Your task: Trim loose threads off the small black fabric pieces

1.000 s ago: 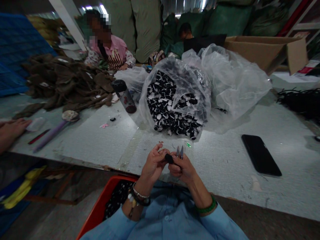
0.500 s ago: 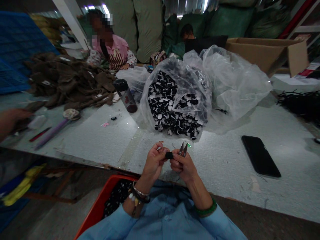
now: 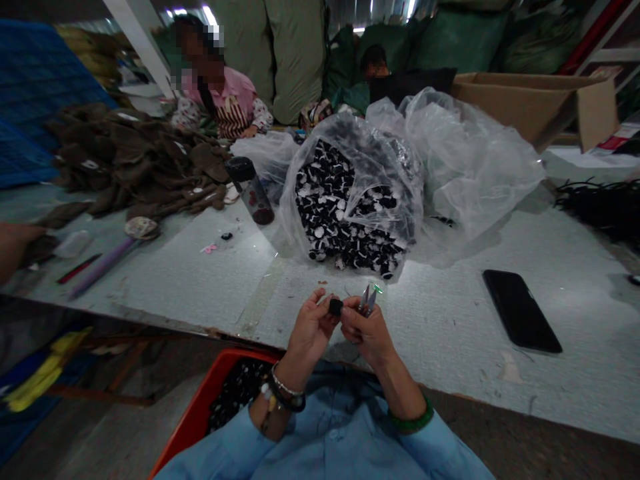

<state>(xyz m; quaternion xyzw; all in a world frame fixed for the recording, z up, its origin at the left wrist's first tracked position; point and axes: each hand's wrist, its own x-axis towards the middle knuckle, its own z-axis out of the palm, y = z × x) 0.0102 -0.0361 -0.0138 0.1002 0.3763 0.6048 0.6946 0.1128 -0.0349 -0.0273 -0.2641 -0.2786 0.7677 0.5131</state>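
Observation:
Between my two hands, just over the table's near edge, is a small black fabric piece (image 3: 335, 307). The fingers of my left hand (image 3: 311, 327) pinch it from the left. My right hand (image 3: 367, 331) touches its right side with thumb and finger, and also holds a pair of thread snips (image 3: 367, 300), blades pointing up and away from me. Behind the hands lies a clear plastic bag (image 3: 295, 227) full of small black-and-white pieces (image 3: 340, 213). An orange bin (image 3: 193, 413) with similar black pieces stands below the table, left of my body.
A black phone (image 3: 523, 310) lies on the table (image 3: 450, 333) at right. Toward the left are a dark-lidded bottle (image 3: 251, 192), a purple-handled stick (image 3: 107, 263) and a brown fabric pile (image 3: 135, 160). A cardboard box (image 3: 520, 100) stands behind. A co-worker (image 3: 237, 100) sits across; another person's hand (image 3: 17, 243) shows at far left.
The black piece has turned in my fingers and now looks rounder. My left hand has shifted slightly right. The other person's hand at far left has moved outward.

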